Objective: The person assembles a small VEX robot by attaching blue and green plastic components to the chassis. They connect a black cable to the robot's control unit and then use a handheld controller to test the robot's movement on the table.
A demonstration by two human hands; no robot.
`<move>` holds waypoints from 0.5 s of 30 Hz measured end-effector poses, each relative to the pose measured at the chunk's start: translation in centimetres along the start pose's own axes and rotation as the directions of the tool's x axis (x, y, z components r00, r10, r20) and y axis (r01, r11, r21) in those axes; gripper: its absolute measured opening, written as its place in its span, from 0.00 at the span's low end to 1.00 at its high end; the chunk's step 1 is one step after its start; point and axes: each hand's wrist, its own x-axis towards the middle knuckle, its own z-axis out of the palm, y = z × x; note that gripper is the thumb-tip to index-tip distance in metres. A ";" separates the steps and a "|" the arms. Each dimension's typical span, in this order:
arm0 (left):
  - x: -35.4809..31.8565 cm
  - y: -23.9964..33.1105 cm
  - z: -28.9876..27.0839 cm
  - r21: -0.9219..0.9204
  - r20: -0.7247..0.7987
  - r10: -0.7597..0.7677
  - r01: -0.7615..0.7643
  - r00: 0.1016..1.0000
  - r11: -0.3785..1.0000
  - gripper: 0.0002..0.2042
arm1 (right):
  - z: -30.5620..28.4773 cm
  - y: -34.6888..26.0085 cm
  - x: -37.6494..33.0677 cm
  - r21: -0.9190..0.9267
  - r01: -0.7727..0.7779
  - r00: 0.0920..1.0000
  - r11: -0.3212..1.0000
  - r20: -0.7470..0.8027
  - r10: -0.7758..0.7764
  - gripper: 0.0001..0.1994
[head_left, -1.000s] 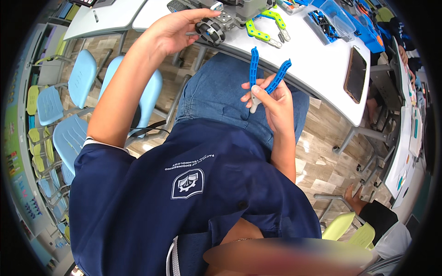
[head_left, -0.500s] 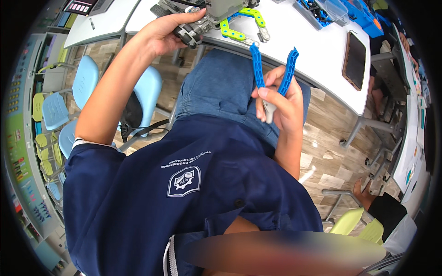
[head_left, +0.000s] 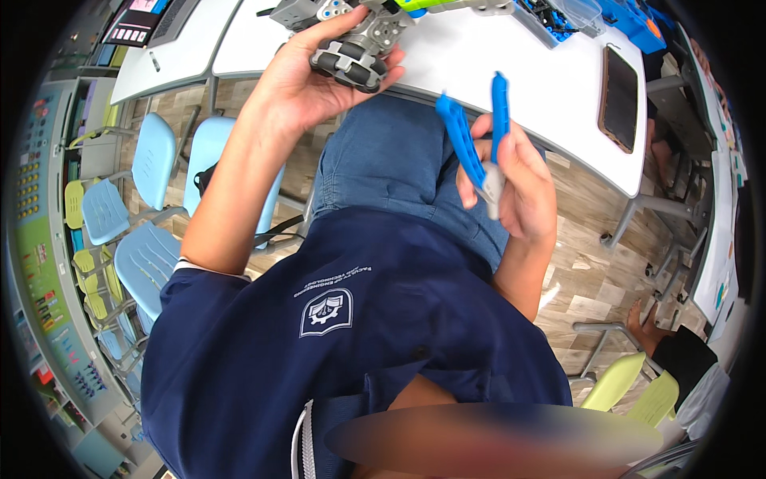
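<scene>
My left hand [head_left: 307,92] is closed around the side of a grey toy robot vehicle [head_left: 385,30] at the table's near edge. A black-and-grey roller wheel [head_left: 349,65] sits in my palm, with my fingers wrapped under it. From the robot's far side a lime-green arm [head_left: 447,6] stretches right, partly cut off by the top of the picture. My right hand [head_left: 527,182] grips a V-shaped plastic claw [head_left: 464,142] over my lap. Its two blue prongs point away from me, and its grey base [head_left: 492,188] lies between thumb and fingers. It is apart from the robot.
A dark phone [head_left: 619,100] lies on the white table [head_left: 550,104] at right. Behind it stand a clear box of small black and blue parts [head_left: 546,20] and a blue case [head_left: 630,24]. At far left is a laptop [head_left: 171,20]. Light-blue chairs [head_left: 152,164] stand left of me.
My left hand has tilted and turned the robot, so its wheel faces me and its lime-green arm has swung up and right. My right hand has shifted slightly right, turning the claw.
</scene>
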 end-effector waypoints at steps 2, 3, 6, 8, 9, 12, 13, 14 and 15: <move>-0.4 -0.7 0.6 -0.050 -0.009 -0.009 0.009 1.000 0.999 0.23 | 0.0 -0.4 0.7 0.172 -0.121 0.980 0.978 0.175 0.090 0.16; -0.6 -0.9 0.9 -0.075 0.019 -0.027 0.028 0.999 0.997 0.24 | 0.1 -0.4 1.2 0.188 -0.185 0.968 0.964 0.204 0.146 0.19; -0.8 -1.5 1.5 -0.132 0.091 -0.059 0.071 0.994 0.989 0.24 | 0.4 0.3 3.1 0.445 -0.305 0.923 0.842 0.358 0.145 0.20; -0.9 -1.9 1.7 -0.156 0.108 -0.060 0.076 0.992 0.985 0.24 | 0.5 0.6 3.8 0.455 -0.318 0.910 0.832 0.393 0.133 0.20; -1.0 -2.0 1.8 -0.126 0.130 -0.036 0.052 0.991 0.991 0.23 | 0.6 0.7 4.1 0.492 -0.328 0.905 0.807 0.408 0.120 0.20; -0.9 -2.0 1.9 -0.154 0.171 -0.079 0.105 0.982 0.982 0.23 | 0.5 0.7 4.4 0.531 -0.362 0.879 0.766 0.469 0.091 0.19; -0.8 -2.0 2.0 -0.155 0.203 -0.087 0.120 0.975 0.981 0.23 | 0.5 0.6 4.5 0.540 -0.384 0.864 0.749 0.495 0.086 0.19; -0.7 -2.1 2.0 -0.156 0.235 -0.096 0.135 0.967 0.978 0.23 | 0.5 0.5 4.5 0.554 -0.404 0.850 0.728 0.522 0.075 0.19; -0.6 -2.2 2.1 -0.157 0.268 -0.104 0.150 0.958 0.976 0.23 | 0.4 0.4 4.6 0.557 -0.429 0.836 0.711 0.542 0.080 0.19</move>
